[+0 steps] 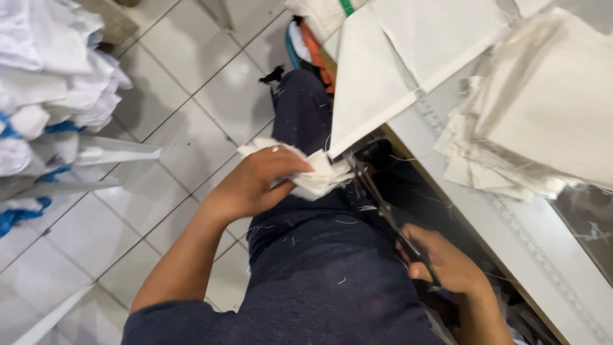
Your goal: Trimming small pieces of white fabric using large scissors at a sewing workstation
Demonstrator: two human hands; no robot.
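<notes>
Dark navy short-sleeved shirt and trousers flecked with white threads, ring on the left hand [255, 182], bare forearms

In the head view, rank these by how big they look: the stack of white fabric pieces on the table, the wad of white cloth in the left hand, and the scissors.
1. Stack of white fabric pieces, clearly largest.
2. Scissors and wad of white cloth look alike in extent; the right hand hides the scissors' handles and the left hand covers part of the wad, so no ranking.
</notes>
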